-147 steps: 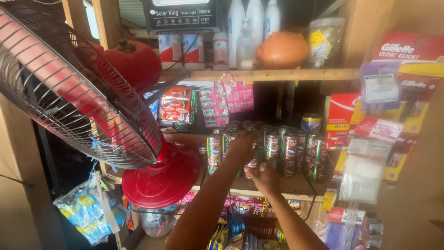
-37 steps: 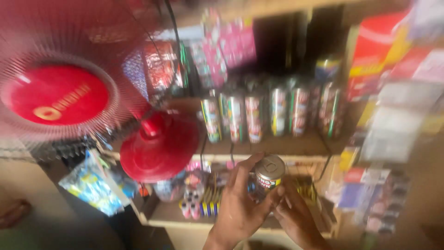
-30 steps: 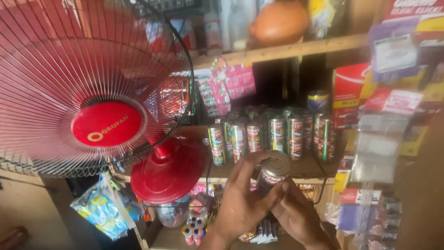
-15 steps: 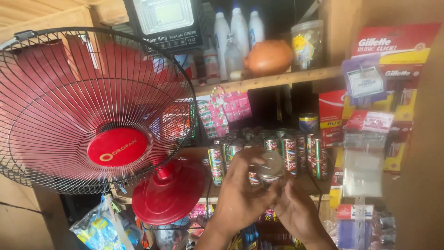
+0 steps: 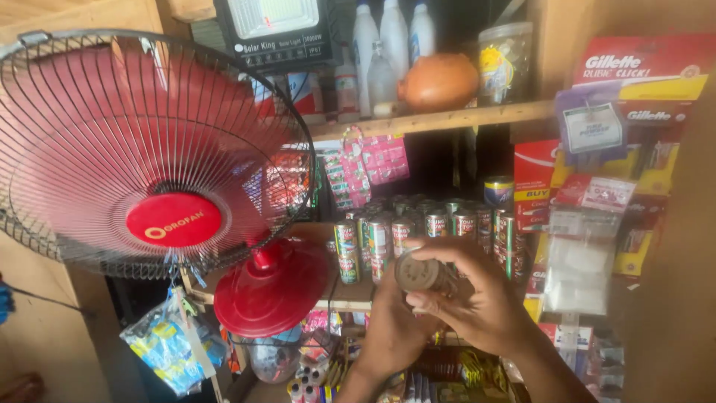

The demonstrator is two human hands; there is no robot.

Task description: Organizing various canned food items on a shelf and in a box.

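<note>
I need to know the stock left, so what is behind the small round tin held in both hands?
Behind the small round metal tin, rows of similar labelled tins stand on the wooden shelf. The left hand and right hand cover the nearest ones, so the full count is hidden.

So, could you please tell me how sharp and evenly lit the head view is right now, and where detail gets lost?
In the head view, the fan and shelf tins are fairly sharp. The can in both hands shows only its end, slightly soft. The left hand sits in shade, the right hand is brighter. The recess behind the tins goes near black. No strong glare.
</note>
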